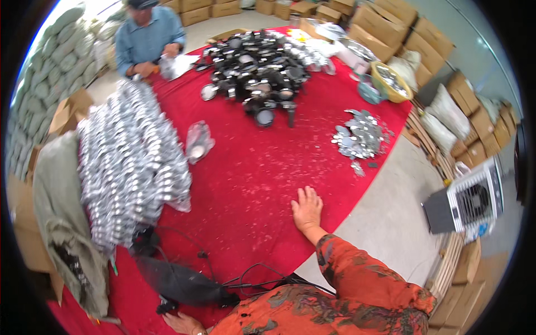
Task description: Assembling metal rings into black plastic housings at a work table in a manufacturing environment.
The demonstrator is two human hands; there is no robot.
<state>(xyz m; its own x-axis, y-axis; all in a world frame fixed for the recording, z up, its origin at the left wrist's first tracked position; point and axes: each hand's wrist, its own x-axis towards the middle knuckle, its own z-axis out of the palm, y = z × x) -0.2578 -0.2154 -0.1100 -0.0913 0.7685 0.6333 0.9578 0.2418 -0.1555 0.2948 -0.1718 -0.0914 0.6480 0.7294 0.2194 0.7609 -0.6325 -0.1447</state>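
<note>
My right hand [307, 209] lies on the red cloth [251, 192] of the table, fingers spread, with nothing in it. My left hand [185, 324] is low at the table's near side, partly cut off by the lower edge. Its fingers look stretched out beside a small black object [166, 306], next to a long black fabric bag [181, 282] with black cables [245, 285]. Whether they touch it I cannot tell. Left of centre lies a clear plastic bag [199, 142] with a round pale piece inside. Silver flat pieces [360, 134] form a heap on the right.
Rows of plastic-wrapped silver pieces [131, 162] cover the table's left. Round black-and-silver pieces [259, 70] are piled at the far middle. Across the table a person in a blue shirt [149, 39] handles clear plastic. A yellow basket [391, 81], cartons [379, 28] and an air cooler [469, 198] stand right.
</note>
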